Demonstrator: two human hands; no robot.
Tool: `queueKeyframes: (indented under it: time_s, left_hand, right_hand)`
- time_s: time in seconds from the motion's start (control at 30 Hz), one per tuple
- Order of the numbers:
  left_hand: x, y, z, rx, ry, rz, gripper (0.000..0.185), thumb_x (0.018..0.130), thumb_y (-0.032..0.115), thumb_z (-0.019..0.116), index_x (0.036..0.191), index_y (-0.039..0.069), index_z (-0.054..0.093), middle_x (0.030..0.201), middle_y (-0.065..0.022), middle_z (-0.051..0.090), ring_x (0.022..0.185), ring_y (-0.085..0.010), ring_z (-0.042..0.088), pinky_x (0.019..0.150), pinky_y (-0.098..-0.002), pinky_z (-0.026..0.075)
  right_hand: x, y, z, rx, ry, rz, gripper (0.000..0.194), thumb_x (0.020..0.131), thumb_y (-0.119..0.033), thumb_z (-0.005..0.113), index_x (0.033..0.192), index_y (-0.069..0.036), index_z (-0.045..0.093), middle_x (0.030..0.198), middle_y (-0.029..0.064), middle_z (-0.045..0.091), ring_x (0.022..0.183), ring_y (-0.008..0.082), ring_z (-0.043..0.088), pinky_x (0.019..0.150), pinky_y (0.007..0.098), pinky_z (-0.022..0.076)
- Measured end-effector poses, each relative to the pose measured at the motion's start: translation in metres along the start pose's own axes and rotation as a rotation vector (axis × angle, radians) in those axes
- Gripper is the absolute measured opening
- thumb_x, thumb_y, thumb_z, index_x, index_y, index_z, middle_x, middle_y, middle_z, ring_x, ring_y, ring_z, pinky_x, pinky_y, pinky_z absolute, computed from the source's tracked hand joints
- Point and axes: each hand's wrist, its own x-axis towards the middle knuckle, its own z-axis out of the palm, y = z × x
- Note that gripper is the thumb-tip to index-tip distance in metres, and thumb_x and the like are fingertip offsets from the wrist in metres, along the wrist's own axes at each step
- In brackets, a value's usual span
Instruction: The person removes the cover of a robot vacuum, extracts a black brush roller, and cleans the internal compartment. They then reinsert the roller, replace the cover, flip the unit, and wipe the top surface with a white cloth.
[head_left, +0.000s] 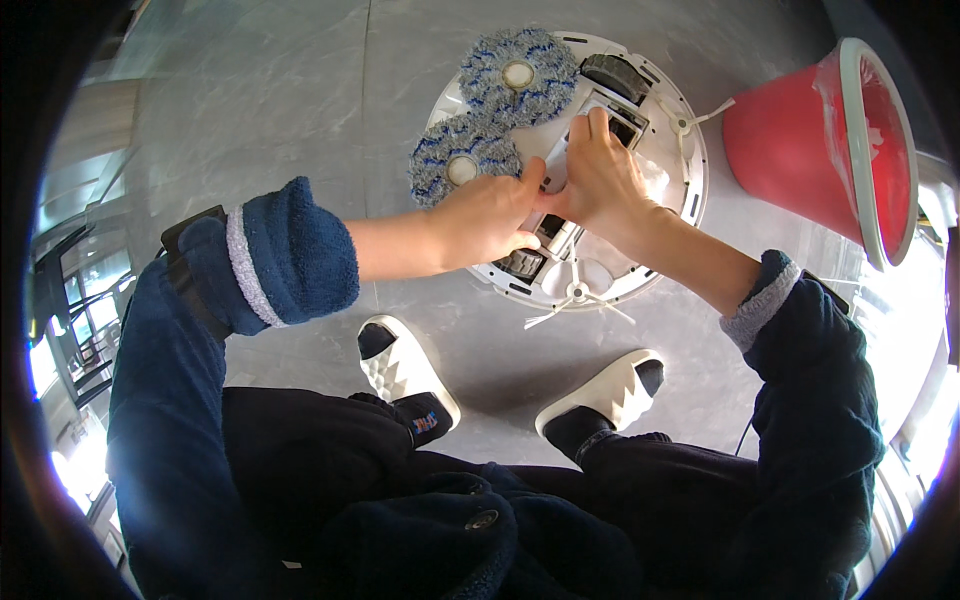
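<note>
A round white robot vacuum (611, 270) lies upside down on the floor, its underside facing me. Two grey-and-blue mop pads (487, 71) cover its left side. Across its middle runs the brush slot, with a pale grey brush cover (556, 163) partly hidden by my hands. My right hand (611, 169) grips this cover, fingertips at its upper end and thumb lower down. Around the lower part of the cover is my left hand (487, 221), its thumb raised and fingertips partly hidden. A crumpled white tissue-like piece (654, 180) shows beside my right wrist.
A red bin (787, 150) with a pale rim and a plastic liner lies tipped on its side at the right. Side brushes (577, 292) stick out past the vacuum's edge. My feet in white slippers (405, 360) stand on the grey tiled floor (300, 112) just below it.
</note>
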Motion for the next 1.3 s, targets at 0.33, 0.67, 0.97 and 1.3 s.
queueKeyframes:
  time_s: [0.33, 0.67, 0.97, 1.3]
  left_hand:
    - [0.002, 0.003, -0.006, 0.076, -0.071, -0.013, 0.063, 0.077, 0.024, 0.08, 0.112, -0.006, 0.038, 0.075, -0.0279, 0.063, 0.077, -0.0448, 0.065, 0.064, -0.048, 0.052]
    - [0.0, 0.005, -0.009, 0.162, -0.011, -0.024, 0.082, 0.069, 0.037, 0.084, 0.117, -0.013, 0.041, 0.104, -0.0333, 0.061, 0.103, -0.0388, 0.064, 0.074, -0.0433, 0.054]
    - [0.014, -0.018, -0.001, 0.322, 0.085, 0.288, 0.114, 0.07, 0.046, 0.081, 0.151, -0.005, 0.02, 0.159, -0.0239, 0.017, 0.148, -0.0367, 0.02, 0.121, -0.0451, 0.02]
    - [0.023, -0.021, -0.01, 0.461, 0.079, 0.323, 0.113, 0.075, 0.061, 0.071, 0.153, -0.002, 0.018, 0.158, -0.0239, 0.02, 0.147, -0.034, 0.023, 0.12, -0.0466, 0.02]
  right_hand:
    - [-0.001, -0.002, 0.011, 0.047, 0.1, 0.02, 0.079, 0.064, -0.04, 0.083, 0.107, 0.013, 0.044, 0.109, 0.0256, 0.044, 0.089, 0.0428, 0.061, 0.071, 0.0457, 0.0563]
    - [-0.005, 0.005, 0.011, 0.12, 0.1, -0.028, 0.076, 0.065, -0.037, 0.086, 0.107, 0.01, 0.043, 0.109, 0.0229, 0.043, 0.091, 0.0406, 0.059, 0.072, 0.0453, 0.0549]
    - [-0.008, 0.024, -0.004, 0.244, 0.07, -0.085, 0.062, 0.074, -0.015, 0.079, 0.122, -0.001, 0.043, 0.11, 0.0156, 0.048, 0.09, 0.0305, 0.063, 0.074, 0.0391, 0.0562]
    - [-0.07, 0.074, -0.077, 0.598, -0.033, 0.227, 0.022, 0.097, -0.01, 0.058, 0.117, -0.002, 0.059, 0.11, 0.0093, 0.065, 0.066, 0.0127, 0.063, 0.051, 0.0268, 0.0487]
